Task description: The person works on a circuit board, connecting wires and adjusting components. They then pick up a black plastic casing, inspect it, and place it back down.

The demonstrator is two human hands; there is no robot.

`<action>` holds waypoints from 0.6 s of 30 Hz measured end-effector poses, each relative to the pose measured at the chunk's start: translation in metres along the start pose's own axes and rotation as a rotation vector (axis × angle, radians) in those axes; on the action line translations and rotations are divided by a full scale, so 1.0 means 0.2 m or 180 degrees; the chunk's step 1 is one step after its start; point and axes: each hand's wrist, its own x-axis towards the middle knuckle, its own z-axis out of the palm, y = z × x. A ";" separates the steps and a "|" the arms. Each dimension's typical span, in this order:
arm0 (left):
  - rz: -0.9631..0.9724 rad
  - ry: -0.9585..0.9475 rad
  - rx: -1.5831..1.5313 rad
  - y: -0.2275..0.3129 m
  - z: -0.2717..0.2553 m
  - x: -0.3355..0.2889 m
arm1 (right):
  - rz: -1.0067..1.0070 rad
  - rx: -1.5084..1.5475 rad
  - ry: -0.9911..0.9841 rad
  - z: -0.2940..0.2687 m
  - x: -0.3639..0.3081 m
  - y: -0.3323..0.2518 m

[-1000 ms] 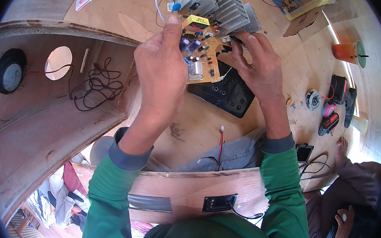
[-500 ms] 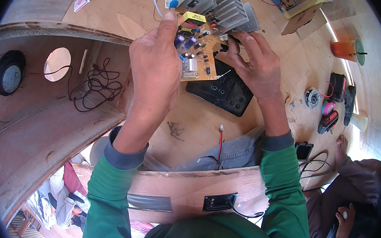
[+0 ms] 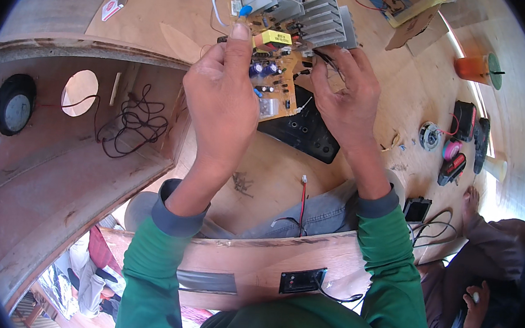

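A tan circuit board [image 3: 286,95] is held up in front of me, crowded with capacitors, a yellow transformer [image 3: 273,38] and grey finned heat sinks [image 3: 322,20]. My left hand [image 3: 226,92] grips its left edge, thumb on top; the other fingers are hidden beneath. Close to the heat sinks, my right hand [image 3: 348,93] pinches thin black wires [image 3: 326,58] at the board's right side. A black panel with holes [image 3: 306,129] lies on the wooden surface under the board, partly covered by it.
At left stands an open wooden box [image 3: 56,165] with a speaker [image 3: 15,105] and a tangled cable [image 3: 138,122]. Screws [image 3: 243,183] lie near my legs. To the right are an orange cup [image 3: 478,68], a drill battery [image 3: 452,168] and a seated person [image 3: 478,264].
The board has tilted and shifted slightly, with my left hand moving a little right and down. My right hand has drawn slightly left, its fingers closer together around the wires.
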 end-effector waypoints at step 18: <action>0.0310 -0.0251 -0.0148 -0.05 0.05 -0.10 | 0.0530 0.0139 0.0155 -0.02 -0.02 -0.03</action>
